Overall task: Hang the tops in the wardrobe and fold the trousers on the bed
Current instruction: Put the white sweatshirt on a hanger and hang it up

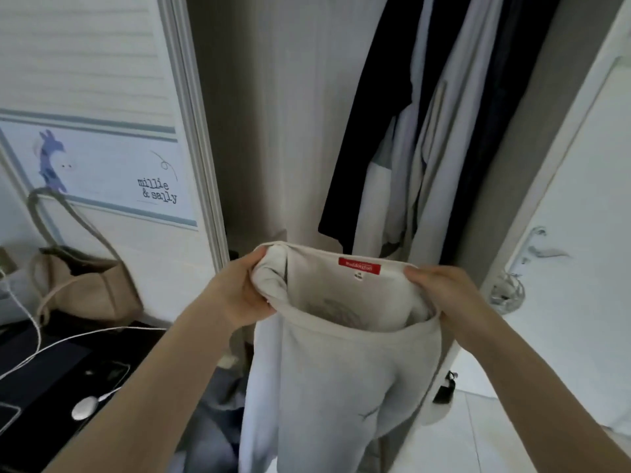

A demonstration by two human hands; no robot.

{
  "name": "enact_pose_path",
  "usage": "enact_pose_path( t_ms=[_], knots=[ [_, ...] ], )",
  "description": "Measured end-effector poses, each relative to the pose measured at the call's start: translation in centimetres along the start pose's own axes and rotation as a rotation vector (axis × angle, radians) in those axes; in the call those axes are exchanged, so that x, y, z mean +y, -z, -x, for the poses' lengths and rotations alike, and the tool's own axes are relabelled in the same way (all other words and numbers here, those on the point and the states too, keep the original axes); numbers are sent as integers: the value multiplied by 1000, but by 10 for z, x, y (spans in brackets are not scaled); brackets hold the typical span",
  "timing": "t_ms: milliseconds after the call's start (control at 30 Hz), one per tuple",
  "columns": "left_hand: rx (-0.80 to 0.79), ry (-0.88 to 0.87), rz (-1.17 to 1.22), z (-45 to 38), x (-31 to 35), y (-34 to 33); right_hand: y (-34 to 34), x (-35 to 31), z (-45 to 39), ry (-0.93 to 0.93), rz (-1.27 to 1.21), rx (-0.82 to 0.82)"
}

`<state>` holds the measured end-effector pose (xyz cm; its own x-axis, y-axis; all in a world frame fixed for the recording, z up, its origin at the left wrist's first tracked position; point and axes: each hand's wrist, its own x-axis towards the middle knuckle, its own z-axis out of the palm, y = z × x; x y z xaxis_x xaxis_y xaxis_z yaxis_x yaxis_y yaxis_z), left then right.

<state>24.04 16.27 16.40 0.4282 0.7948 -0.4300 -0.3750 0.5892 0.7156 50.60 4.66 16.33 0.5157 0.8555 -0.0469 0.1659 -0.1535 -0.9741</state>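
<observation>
A pale grey top (341,377) with a red neck label (359,262) hangs in front of the open wardrobe (273,131). My left hand (239,291) grips the left side of its neckline, bunching the cloth. My right hand (440,291) grips the right side of the neckline. The neck opening is stretched wide between them and the body of the top hangs straight down. No hanger shows in the top.
Dark and white clothes (420,131) hang at the wardrobe's right. A white door with a metal handle (508,288) stands open on the right. To the left, a beige bag (85,285) and white cables (51,346) lie on a dark surface.
</observation>
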Motion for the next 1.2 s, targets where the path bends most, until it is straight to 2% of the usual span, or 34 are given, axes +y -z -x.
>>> enact_pose_path(
  t_ms=[233, 533, 667, 767, 933, 1067, 1200],
  knots=[
    [-121, -225, -174, -5, 107, -58, -13, -78, -19, 294, 89, 72],
    [-153, -419, -324, -20, 209, -124, -65, -161, -94, 539, 395, -50],
    [58, -776, -745, -41, 246, -144, -73, -213, -129, 628, 333, -28],
    [120, -954, -976, -56, 266, -157, -75, -274, -146, 765, 201, 45],
    [193, -1185, -1100, -81, 289, -174, -67, -377, -171, 1012, 100, 287],
    [273, -1301, -1199, -101, 308, -185, -57, -438, -207, 1106, 272, 492],
    [361, -1402, -1256, -116, 321, -191, -43, -473, -251, 1000, 512, 679]
  ],
)
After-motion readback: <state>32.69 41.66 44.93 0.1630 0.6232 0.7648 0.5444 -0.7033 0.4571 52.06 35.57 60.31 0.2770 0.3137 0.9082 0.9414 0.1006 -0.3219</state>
